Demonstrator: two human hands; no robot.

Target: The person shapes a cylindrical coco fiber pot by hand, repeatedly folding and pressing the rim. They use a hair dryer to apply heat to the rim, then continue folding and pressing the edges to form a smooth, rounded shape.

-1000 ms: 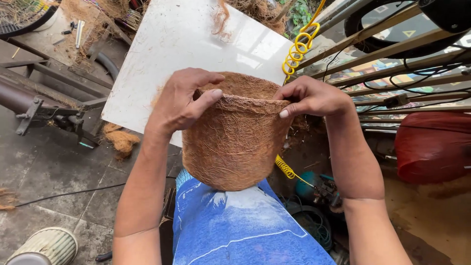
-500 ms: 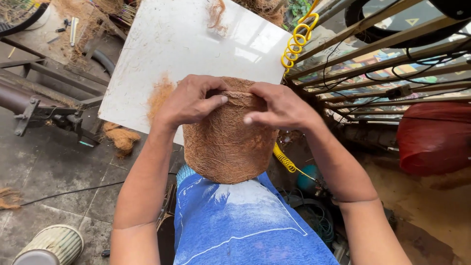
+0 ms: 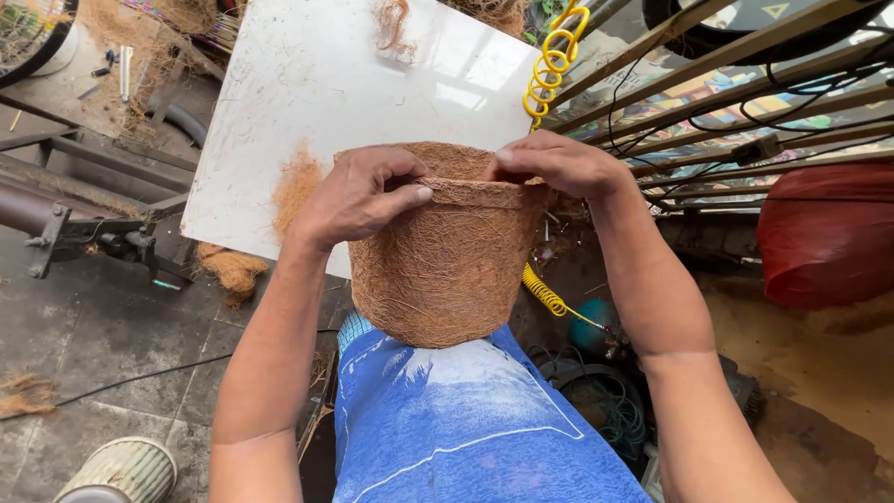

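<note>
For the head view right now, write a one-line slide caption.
Both hands, left hand and right hand, grip the rim of a coir pot before a white board.

Pot [image 3: 447,270]: frame centre, resting on the knee [image 3: 466,419].
Hands: left hand [image 3: 358,196] and right hand [image 3: 549,163] on the pot's rim.
Board [image 3: 345,102]: behind the pot, upper centre.
Coiled hose [image 3: 551,65]: right of the board.
Railing [image 3: 726,102]: upper right.

Your blue-clad knee [image 3: 466,419] carries the coir fibre pot [image 3: 438,270], which stands upright on it. Beyond, the white board [image 3: 307,93] bears a loose coir heap [image 3: 296,186] by its near edge and a tuft [image 3: 396,23] at its far edge.
</note>
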